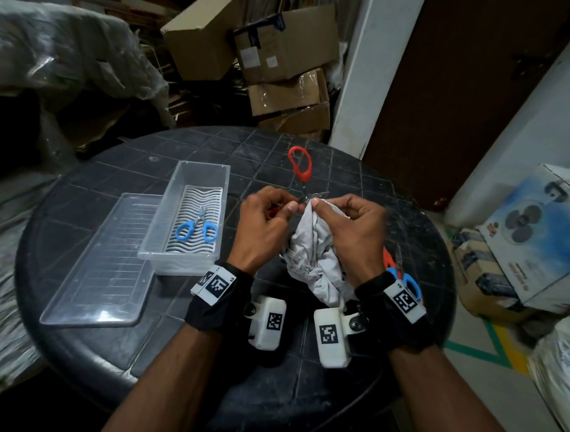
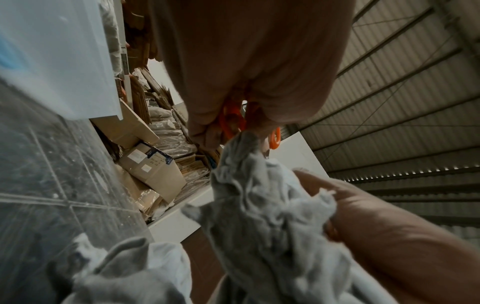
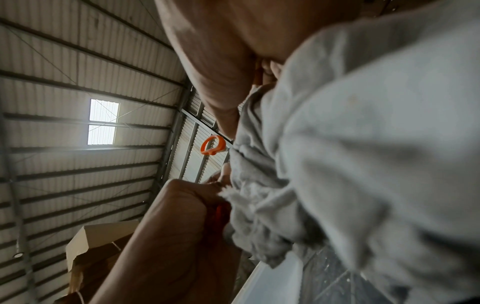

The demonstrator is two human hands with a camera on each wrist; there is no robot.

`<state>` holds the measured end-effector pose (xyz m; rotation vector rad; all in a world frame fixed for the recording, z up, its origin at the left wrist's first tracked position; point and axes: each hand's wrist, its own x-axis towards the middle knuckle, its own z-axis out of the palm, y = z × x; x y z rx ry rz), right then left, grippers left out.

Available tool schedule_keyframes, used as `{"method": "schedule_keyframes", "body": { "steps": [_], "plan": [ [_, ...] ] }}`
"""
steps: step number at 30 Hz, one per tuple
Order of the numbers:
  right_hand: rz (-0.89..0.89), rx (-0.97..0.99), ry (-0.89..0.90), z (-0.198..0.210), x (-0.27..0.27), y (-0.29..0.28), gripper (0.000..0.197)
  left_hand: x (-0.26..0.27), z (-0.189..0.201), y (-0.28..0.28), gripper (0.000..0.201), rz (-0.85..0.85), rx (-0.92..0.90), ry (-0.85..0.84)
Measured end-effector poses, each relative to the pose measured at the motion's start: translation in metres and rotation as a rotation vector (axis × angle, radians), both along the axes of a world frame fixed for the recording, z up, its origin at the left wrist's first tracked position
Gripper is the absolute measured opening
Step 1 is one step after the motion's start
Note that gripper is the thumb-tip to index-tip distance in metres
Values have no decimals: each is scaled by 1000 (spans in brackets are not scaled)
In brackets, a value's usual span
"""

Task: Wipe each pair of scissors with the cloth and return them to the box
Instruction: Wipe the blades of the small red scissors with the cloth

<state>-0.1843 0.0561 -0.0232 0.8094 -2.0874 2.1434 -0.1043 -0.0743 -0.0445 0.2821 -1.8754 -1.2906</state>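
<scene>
My left hand [image 1: 285,209] grips a pair of red-handled scissors [image 1: 300,164] over the middle of the black table. The scissors are spread apart: one handle loop stands away from me, and the other sits inside my fist [image 2: 231,121]. My right hand [image 1: 322,206] pinches a grey cloth [image 1: 315,257] against the blade right beside my left thumb. The rest of the cloth hangs down between my wrists. A clear plastic box [image 1: 181,256] stands to the left with blue-handled scissors [image 1: 196,228] lying in it. In the right wrist view the free red loop [image 3: 211,145] shows past the cloth [image 3: 363,164].
The box's clear lid [image 1: 99,266] lies flat left of the box. Two more scissors, blue-handled [image 1: 410,283] and orange-handled [image 1: 388,260], lie on the table [image 1: 184,344] behind my right wrist. Cardboard boxes [image 1: 270,53] are stacked beyond the table, and a printed carton [image 1: 539,231] sits at the right.
</scene>
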Motion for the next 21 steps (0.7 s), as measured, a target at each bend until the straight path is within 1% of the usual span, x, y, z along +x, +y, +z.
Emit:
{"method": "schedule_keyframes", "body": {
  "steps": [3, 6, 9, 11, 13, 15, 19, 21],
  "plan": [
    [23, 20, -5, 2, 0, -2, 15, 2, 1, 2, 11, 20, 61, 38],
    [41, 41, -43, 4, -1, 0, 15, 1, 0, 3, 12, 20, 83, 44],
    [47, 101, -74, -2, -5, 8, 14, 1, 0, 3, 14, 34, 102, 47],
    [38, 151, -88, -10, -6, 14, 15, 1, 1, 2, 17, 27, 146, 59],
    [36, 137, -112, -14, -4, 18, 14, 1, 0, 2, 23, 16, 162, 68],
    [30, 96, -123, -12, -1, 20, 12, 1, -1, 2, 25, 8, 154, 69],
    [25, 64, -124, -4, 1, 18, 10, -1, -2, 0, 14, -4, 156, 54],
    [30, 53, -118, -1, 2, 15, 9, -1, -3, 0, 14, -6, 146, 55]
  ]
}}
